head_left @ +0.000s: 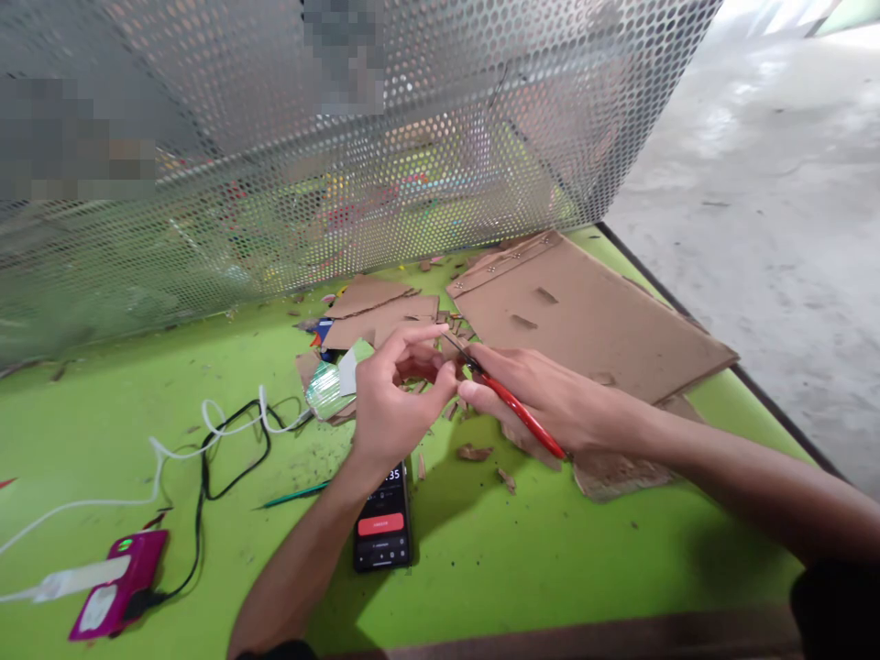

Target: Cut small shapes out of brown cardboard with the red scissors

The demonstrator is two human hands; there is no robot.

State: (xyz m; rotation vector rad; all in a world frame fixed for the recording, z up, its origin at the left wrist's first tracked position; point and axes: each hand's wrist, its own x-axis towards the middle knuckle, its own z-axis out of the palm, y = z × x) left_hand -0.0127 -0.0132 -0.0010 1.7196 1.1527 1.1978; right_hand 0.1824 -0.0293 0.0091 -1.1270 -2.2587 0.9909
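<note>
Left hand [391,403] pinches a cardboard scrap [421,365] — probably light, stiff, best held by its edges — while right hand [550,399] grips a red-handled cutter [522,414].

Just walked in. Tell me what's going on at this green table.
A person is working on cardboard with bare hands. The left hand pinches a small cardboard piece, and the right hand holds a red-handled tool with its tip against that piece. Cardboard scraps lie around the hands on the table, a large cardboard sheet lies behind them, and a phone sits under the left wrist.
</note>
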